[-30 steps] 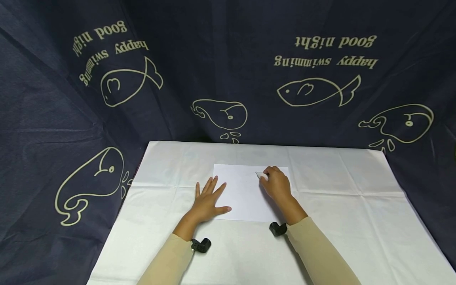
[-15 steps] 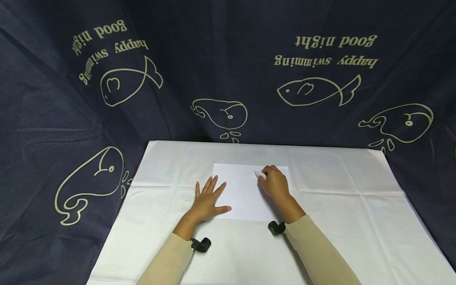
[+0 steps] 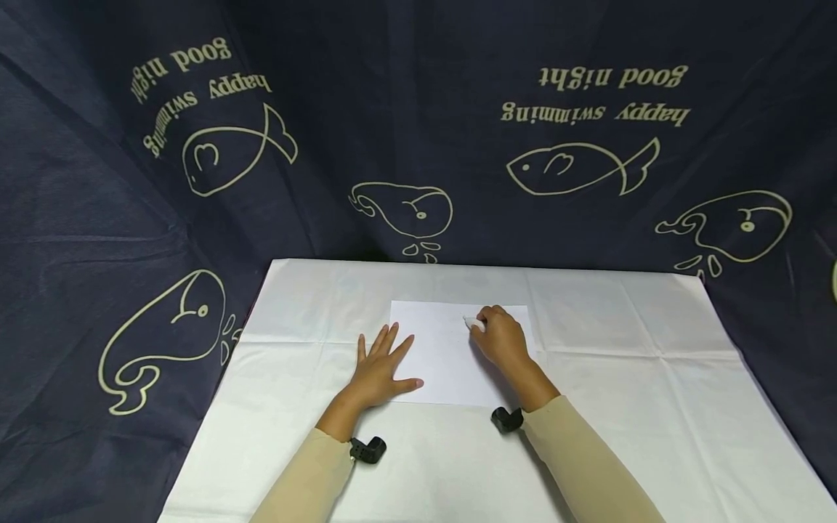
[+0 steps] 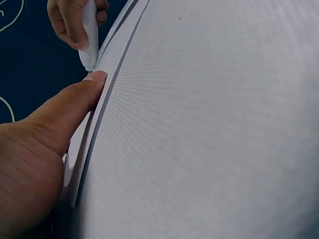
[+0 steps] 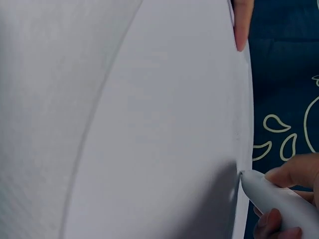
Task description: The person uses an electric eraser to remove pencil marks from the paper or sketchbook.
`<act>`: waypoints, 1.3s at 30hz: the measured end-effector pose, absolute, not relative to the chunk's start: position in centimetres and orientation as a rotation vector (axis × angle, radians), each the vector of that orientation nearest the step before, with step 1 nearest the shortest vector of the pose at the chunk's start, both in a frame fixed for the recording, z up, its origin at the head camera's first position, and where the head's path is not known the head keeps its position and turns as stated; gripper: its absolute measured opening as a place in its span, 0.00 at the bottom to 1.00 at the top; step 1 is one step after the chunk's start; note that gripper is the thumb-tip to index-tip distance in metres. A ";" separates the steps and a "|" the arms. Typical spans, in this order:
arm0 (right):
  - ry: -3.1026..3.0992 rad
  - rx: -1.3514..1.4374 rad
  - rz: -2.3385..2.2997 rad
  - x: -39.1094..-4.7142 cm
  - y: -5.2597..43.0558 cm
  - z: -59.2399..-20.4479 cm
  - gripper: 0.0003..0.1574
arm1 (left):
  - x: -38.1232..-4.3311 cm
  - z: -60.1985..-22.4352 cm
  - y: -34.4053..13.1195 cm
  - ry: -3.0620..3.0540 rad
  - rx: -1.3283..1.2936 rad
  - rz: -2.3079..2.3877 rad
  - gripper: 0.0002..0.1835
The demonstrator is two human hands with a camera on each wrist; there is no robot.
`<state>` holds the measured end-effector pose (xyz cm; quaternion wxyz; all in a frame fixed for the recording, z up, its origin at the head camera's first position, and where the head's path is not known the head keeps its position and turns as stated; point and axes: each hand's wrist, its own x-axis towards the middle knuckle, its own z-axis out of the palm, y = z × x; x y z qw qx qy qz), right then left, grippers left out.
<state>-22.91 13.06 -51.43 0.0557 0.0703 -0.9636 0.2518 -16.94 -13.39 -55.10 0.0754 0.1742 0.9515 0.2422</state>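
A plain white sheet of paper (image 3: pixel 447 367) lies flat near the middle of the white-covered table. My left hand (image 3: pixel 375 376) rests with fingers spread over its left edge, the thumb (image 4: pixel 75 102) along the near side. Between the thumb and fingers of my right hand (image 3: pixel 506 345) is a white pen (image 5: pixel 281 199) with a thick, tapered body and a small fine tip. The tip meets the upper part of the paper, right of its middle, and points left. Part of the pen's body is hidden inside the hand.
White cloth (image 3: pixel 621 407) with fold creases covers the table. Behind it hangs a dark blue curtain (image 3: pixel 418 109) printed with fish, whales and lettering. Each wrist wears a small black camera, one on the left (image 3: pixel 368 450) and one on the right (image 3: pixel 507 420).
My right hand has slid a little to the left across the paper, carrying the pen. The left hand stays in place on the sheet.
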 end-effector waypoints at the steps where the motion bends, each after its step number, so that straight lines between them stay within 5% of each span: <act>1: -2.923 0.214 0.764 -22.9 13.1 -51.4 0.14 | -16.9 -55.1 -13.4 2.854 0.522 0.723 0.49; 39: -2.949 0.141 0.802 -22.8 13.6 -51.5 0.15 | -16.8 -54.9 -13.3 2.854 0.516 0.735 0.49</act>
